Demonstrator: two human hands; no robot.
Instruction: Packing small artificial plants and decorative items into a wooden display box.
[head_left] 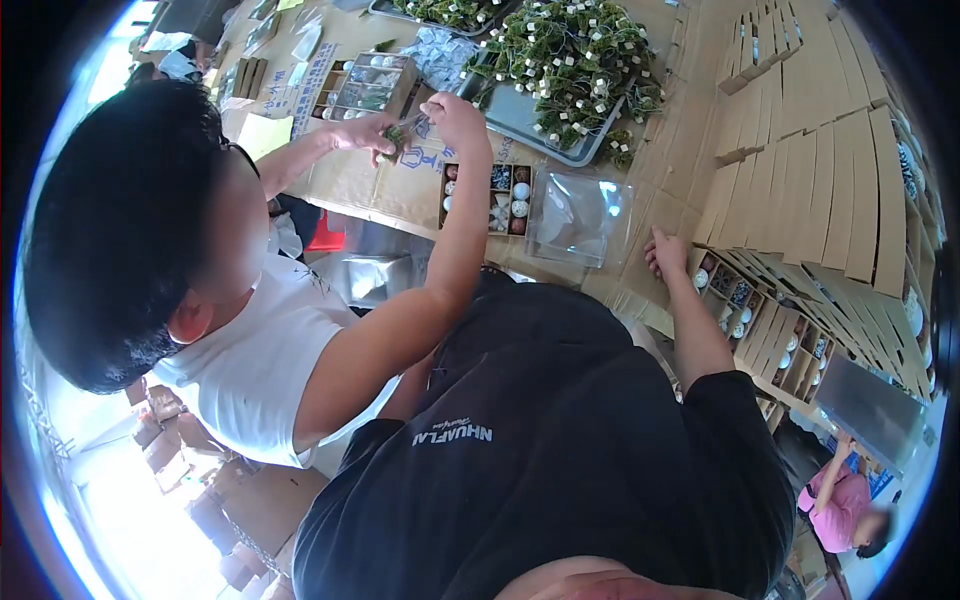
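My right hand (666,252) lay right of centre, fingers (655,240) spread flat and gripping nothing, pressed on the edge of the cardboard flats (820,170), apparently to steady me as I leaned in; my left hand was out of sight, so I cannot tell its state. Just left of my fingers sat one clear plastic bag (580,215), and beside it one open compartment box (490,200) of small round ornaments, laid flat so the fill showed. Lower right of my hand, more filled boxes (745,305) ran in an overlapping row (too many to count surely). Above centre, a co-worker's two hands (360,130) (455,110) pinched one green sprig (397,137) between them, close to one lidded clear box (365,85). At the top, one grey tray (520,115) held a heap of tagged sprigs within reach.
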